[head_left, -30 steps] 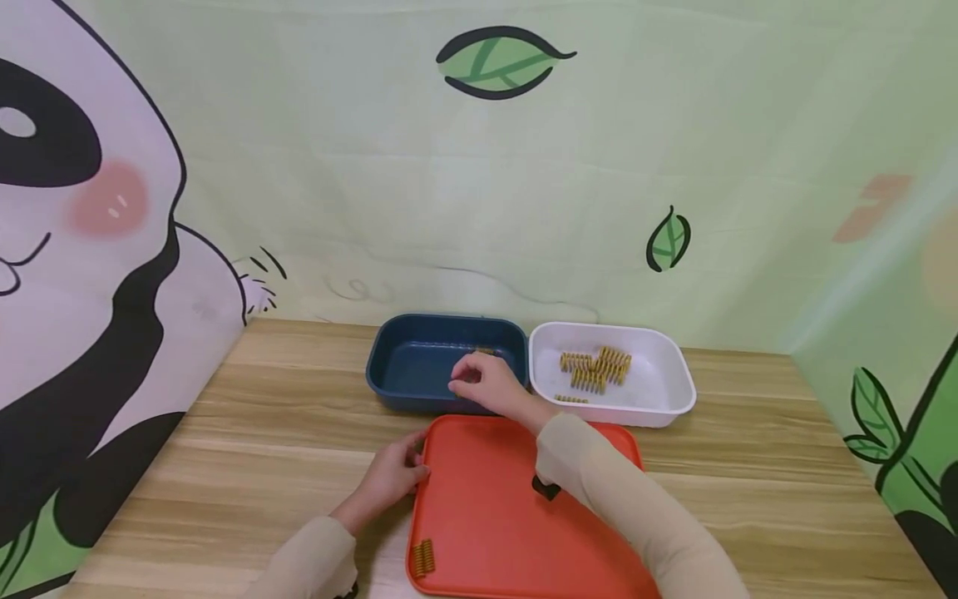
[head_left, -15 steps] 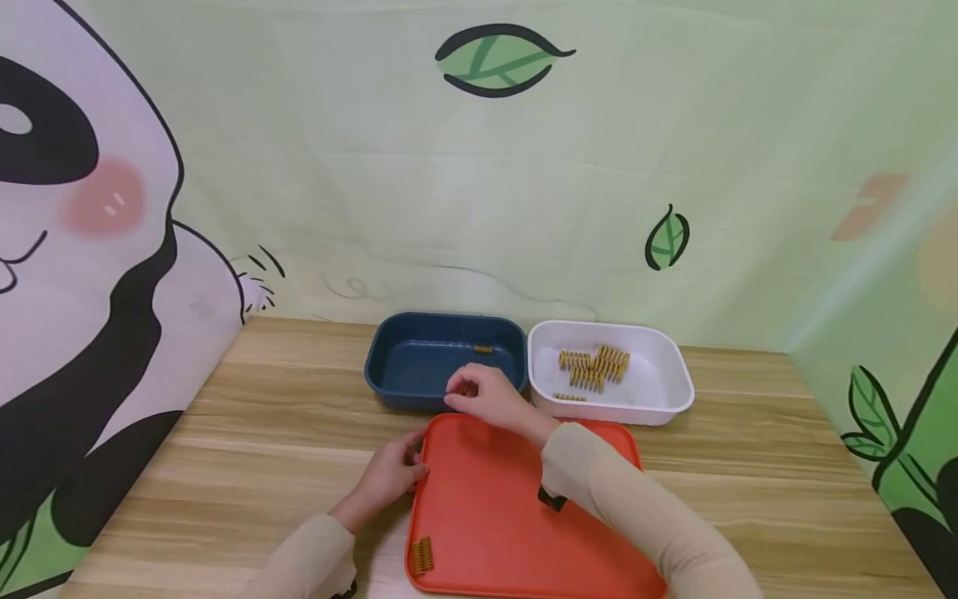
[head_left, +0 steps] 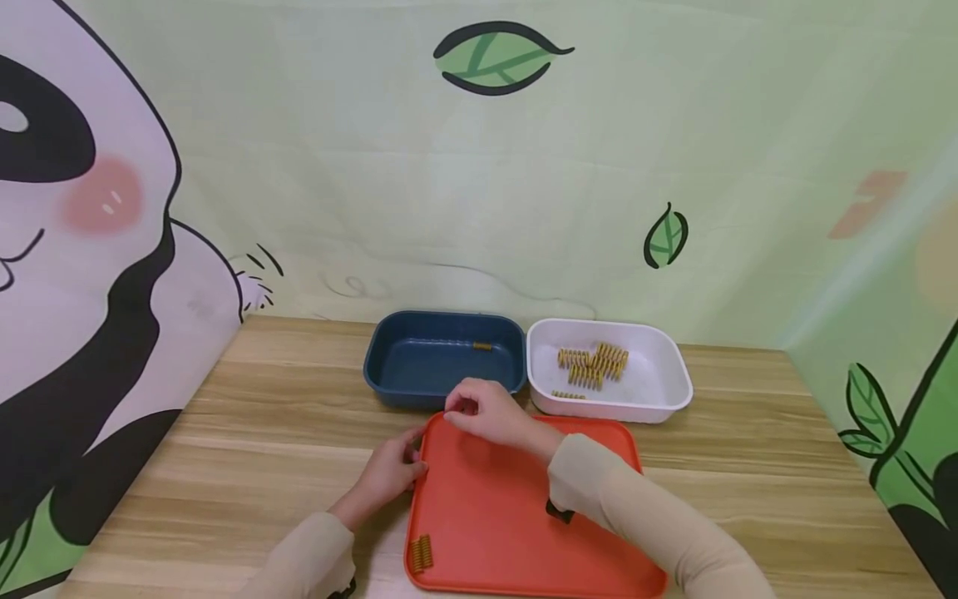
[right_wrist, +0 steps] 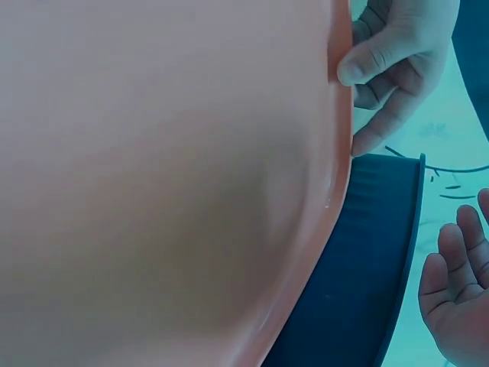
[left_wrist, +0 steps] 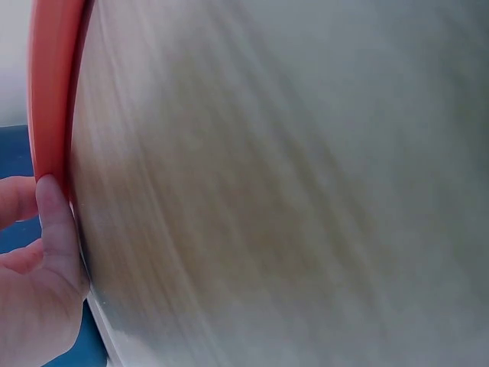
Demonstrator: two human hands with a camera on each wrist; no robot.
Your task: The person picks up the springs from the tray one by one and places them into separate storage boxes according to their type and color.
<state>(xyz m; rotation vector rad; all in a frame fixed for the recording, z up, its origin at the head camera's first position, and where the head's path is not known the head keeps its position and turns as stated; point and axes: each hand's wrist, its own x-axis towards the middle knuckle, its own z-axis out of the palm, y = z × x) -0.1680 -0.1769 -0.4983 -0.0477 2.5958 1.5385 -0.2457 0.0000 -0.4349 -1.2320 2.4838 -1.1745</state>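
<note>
The left hand [head_left: 389, 474] grips the left rim of the red tray [head_left: 509, 516], which lies at the table's near edge. The right hand [head_left: 490, 409] hovers over the tray's far left corner, fingers loosely curled and holding nothing, just before the blue bin [head_left: 389, 366].

Right hand [head_left: 490, 409] covers the tray's [head_left: 524, 516] far left corner, can't tell if it's holding anything. Tray's near edge is cut off by the frame. Left wrist view's mostly blurry table [left_wrist: 290, 191].
</note>
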